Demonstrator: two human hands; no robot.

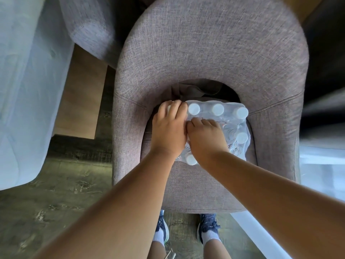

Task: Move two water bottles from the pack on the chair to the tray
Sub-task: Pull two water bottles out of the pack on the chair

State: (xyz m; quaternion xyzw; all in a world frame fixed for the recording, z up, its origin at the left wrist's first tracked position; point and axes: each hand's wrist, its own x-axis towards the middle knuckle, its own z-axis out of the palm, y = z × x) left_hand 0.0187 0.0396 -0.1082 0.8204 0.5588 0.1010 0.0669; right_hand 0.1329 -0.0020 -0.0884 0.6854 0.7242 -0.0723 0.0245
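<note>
Left fingers (175,107) curl together over the pack's (235,135) far left corner, seemingly around a bottle top hidden beneath. Right fingers (203,122) bend down into the wrap at the pack's middle; what they pinch cannot be told. Both hands are palm down, thumbs touching, forearms reaching forward. The pack sits on the chair (214,53) seat, white caps (218,109) up.

The chair (211,58) is covered in a coarse, matt woven cloth with a visible grain. Under the fingers (176,109) of both hands, the pack (233,131) is wrapped in thin, clear, crinkled plastic film with a glossy sheen. Just beyond the fingertips, the bottle caps (218,109) look like smooth, matt white plastic. The floor (56,193) looks like dull, grained wood.
</note>
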